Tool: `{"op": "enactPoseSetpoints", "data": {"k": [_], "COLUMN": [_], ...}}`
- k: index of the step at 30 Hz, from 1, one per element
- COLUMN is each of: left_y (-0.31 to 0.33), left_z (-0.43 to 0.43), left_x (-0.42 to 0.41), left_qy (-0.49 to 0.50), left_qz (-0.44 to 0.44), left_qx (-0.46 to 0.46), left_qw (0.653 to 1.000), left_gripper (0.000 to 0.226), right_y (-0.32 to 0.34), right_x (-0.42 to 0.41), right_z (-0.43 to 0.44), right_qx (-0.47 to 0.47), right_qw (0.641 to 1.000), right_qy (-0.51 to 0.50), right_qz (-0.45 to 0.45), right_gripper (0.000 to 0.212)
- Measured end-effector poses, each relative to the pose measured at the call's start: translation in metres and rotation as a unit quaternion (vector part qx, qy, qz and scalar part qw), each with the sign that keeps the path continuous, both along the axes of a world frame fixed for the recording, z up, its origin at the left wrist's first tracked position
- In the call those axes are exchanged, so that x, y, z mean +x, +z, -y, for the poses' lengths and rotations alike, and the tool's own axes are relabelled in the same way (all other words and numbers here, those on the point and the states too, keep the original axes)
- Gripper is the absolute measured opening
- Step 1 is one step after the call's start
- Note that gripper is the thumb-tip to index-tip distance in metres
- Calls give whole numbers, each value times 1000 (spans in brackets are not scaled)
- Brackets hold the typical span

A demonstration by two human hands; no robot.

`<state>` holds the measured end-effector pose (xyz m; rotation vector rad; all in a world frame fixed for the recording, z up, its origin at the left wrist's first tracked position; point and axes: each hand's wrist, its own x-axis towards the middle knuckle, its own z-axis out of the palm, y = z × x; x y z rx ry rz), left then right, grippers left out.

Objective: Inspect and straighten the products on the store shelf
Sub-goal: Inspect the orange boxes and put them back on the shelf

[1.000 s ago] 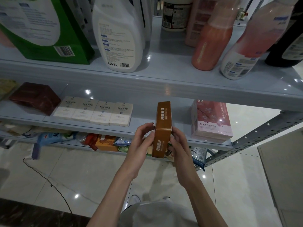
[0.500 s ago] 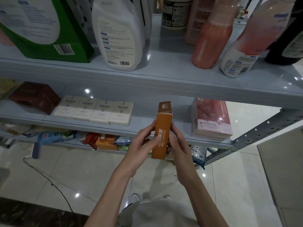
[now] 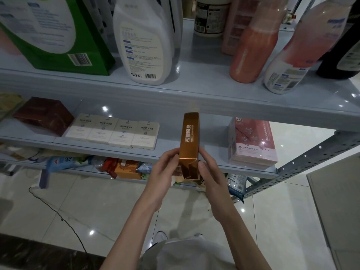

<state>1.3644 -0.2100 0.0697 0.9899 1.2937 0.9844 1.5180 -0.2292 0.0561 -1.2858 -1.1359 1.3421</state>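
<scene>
An orange-gold box (image 3: 189, 139) with white lettering is held upright in front of the middle shelf (image 3: 175, 151). My left hand (image 3: 165, 170) grips its lower left side and my right hand (image 3: 209, 172) grips its lower right side. The box's bottom end faces me and its flaps look partly open. To the left on the same shelf lies a row of several cream boxes (image 3: 113, 131), and a pink boxed stack (image 3: 252, 141) stands to the right.
The top shelf (image 3: 194, 92) carries a green carton (image 3: 54, 34), a white spray bottle (image 3: 142, 41) and pink bottles (image 3: 251, 49). A dark red box (image 3: 43, 114) sits at the middle shelf's left. Packets crowd the bottom shelf. A black cable (image 3: 64, 219) crosses the tiled floor.
The box has been turned and tipped in my hands: its lettered narrow face now points up and away, and its bottom flaps face me. Both hands have slid down to its lower end.
</scene>
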Motion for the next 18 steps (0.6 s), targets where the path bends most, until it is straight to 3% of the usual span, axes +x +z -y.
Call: {"op": "enactPoseSetpoints", "data": {"k": [6, 13, 18], "left_y": [-2, -1, 1], "left_z": [5, 4, 4], "left_x": [6, 9, 8], "left_qy": [-8, -1, -5], "left_qz": [4, 10, 4], "left_qx": [-2, 15, 21], "left_qw": [1000, 1000, 1000], "left_gripper": [46, 42, 35], "right_y": [1, 4, 5], "right_x": [-1, 0, 1], "right_z": [1, 1, 2], "right_qx": [-9, -3, 11], "right_qw": [1000, 1000, 999], "right_qy": [-4, -11, -27], "right_qz": [8, -16, -18], "right_gripper": [51, 54, 36]}}
